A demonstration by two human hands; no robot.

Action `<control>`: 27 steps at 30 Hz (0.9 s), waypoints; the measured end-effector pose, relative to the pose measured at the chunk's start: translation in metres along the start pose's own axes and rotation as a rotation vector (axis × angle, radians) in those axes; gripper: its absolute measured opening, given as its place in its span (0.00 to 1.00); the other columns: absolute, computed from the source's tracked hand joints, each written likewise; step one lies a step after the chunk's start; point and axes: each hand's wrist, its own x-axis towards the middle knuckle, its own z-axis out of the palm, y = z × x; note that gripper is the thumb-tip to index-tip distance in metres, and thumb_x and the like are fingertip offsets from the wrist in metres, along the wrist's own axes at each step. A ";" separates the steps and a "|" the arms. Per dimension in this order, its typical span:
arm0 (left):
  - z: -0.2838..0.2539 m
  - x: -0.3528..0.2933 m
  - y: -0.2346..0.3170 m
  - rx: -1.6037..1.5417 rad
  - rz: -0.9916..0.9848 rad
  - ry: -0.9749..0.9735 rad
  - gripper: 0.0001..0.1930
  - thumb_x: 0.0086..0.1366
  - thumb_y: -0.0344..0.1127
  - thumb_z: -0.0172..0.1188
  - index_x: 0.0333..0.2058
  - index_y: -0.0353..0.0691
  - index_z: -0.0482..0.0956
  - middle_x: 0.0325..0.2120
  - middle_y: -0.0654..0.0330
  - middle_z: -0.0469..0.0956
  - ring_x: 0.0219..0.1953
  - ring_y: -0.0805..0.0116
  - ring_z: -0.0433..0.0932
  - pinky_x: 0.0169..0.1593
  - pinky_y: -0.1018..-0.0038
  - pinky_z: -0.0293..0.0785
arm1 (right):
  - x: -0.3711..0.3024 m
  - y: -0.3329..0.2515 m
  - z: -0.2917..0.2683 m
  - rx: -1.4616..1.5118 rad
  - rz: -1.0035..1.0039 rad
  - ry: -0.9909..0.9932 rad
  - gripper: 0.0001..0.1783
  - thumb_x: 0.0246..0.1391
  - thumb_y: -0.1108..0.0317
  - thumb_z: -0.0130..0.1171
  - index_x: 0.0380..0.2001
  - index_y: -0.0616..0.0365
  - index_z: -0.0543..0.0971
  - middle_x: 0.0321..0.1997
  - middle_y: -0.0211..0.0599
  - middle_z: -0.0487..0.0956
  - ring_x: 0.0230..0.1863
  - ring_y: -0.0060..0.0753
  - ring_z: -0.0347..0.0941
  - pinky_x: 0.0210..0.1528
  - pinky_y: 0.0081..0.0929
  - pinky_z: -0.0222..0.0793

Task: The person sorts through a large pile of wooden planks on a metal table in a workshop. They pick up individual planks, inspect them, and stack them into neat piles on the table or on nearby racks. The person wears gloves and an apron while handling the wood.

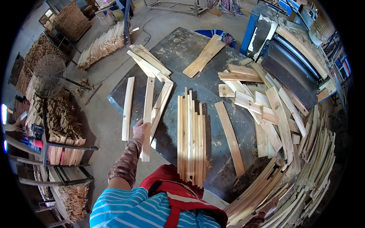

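Observation:
My left hand, in a pale knit glove below a camouflage sleeve, is closed around the near part of a wooden board. This board points away from me over the table's left edge. Left of it lies a single plank, and a slanting pair of boards is just to its right. My right hand is low at the right, against a stack of long strips; its fingers blend into the sleeve and wood. In front of my red apron, a row of narrow strips stands on edge.
A dark metal table carries a lone board, crossed boards and a jumbled pile. A machine with rollers borders it at the far right. At the left are a fan and racks of stacked wood.

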 end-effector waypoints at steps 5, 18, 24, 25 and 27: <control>-0.021 0.069 0.019 0.273 0.091 0.033 0.13 0.64 0.35 0.61 0.45 0.40 0.85 0.32 0.66 0.83 0.34 0.73 0.78 0.38 0.74 0.75 | -0.115 -0.157 -0.002 0.453 0.080 -0.490 0.23 0.69 0.64 0.53 0.61 0.68 0.75 0.54 0.37 0.80 0.50 0.29 0.74 0.55 0.27 0.71; 0.005 0.092 -0.045 0.986 0.701 0.081 0.34 0.64 0.39 0.65 0.67 0.38 0.64 0.53 0.41 0.76 0.40 0.53 0.83 0.44 0.62 0.82 | -0.094 -0.262 0.089 -0.262 -0.262 -0.816 0.22 0.60 0.55 0.61 0.53 0.56 0.83 0.52 0.49 0.83 0.54 0.46 0.80 0.58 0.34 0.72; 0.041 0.071 0.017 0.586 -0.020 -0.393 0.27 0.61 0.36 0.68 0.59 0.41 0.77 0.36 0.58 0.85 0.36 0.69 0.83 0.41 0.69 0.81 | -0.092 -0.299 0.189 -0.135 -0.455 -1.109 0.21 0.61 0.59 0.61 0.54 0.57 0.82 0.51 0.47 0.84 0.52 0.39 0.81 0.56 0.31 0.73; 0.073 0.062 0.042 0.648 -0.041 -0.429 0.24 0.63 0.31 0.66 0.59 0.42 0.78 0.38 0.62 0.84 0.37 0.71 0.82 0.41 0.71 0.80 | -0.089 -0.271 0.205 -0.101 -0.538 -1.122 0.21 0.61 0.63 0.61 0.55 0.60 0.81 0.51 0.46 0.83 0.52 0.35 0.80 0.56 0.29 0.73; 0.039 0.070 0.037 0.544 -0.047 -0.301 0.24 0.62 0.30 0.68 0.58 0.40 0.79 0.42 0.61 0.84 0.42 0.72 0.81 0.49 0.73 0.78 | -0.121 -0.329 0.212 -0.222 -0.658 -1.160 0.19 0.61 0.69 0.62 0.54 0.63 0.81 0.54 0.41 0.82 0.53 0.30 0.78 0.56 0.26 0.72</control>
